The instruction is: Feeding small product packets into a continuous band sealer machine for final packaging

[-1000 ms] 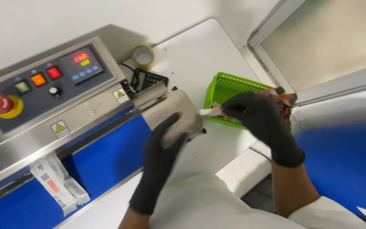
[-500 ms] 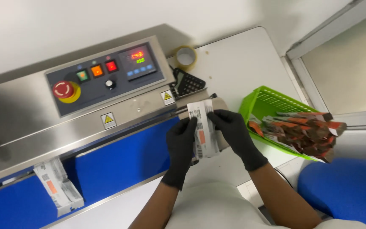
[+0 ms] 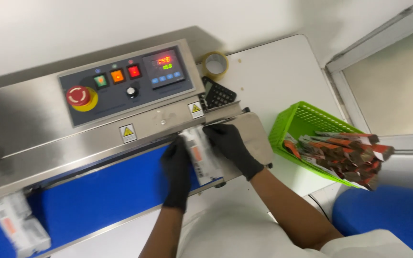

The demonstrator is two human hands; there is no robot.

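I have both gloved hands on a white packet at the sealing machine: my left hand pinches its left edge, my right hand presses fingers together on its top. A green basket of sachets sits right of my fingers.

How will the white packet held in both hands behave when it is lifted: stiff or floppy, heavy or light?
The white packet is probably light: the left hand and right hand steady it with their fingertips only. It looks flat and thin, so it may flex. Its glossy film could be slippery against the black gloves.
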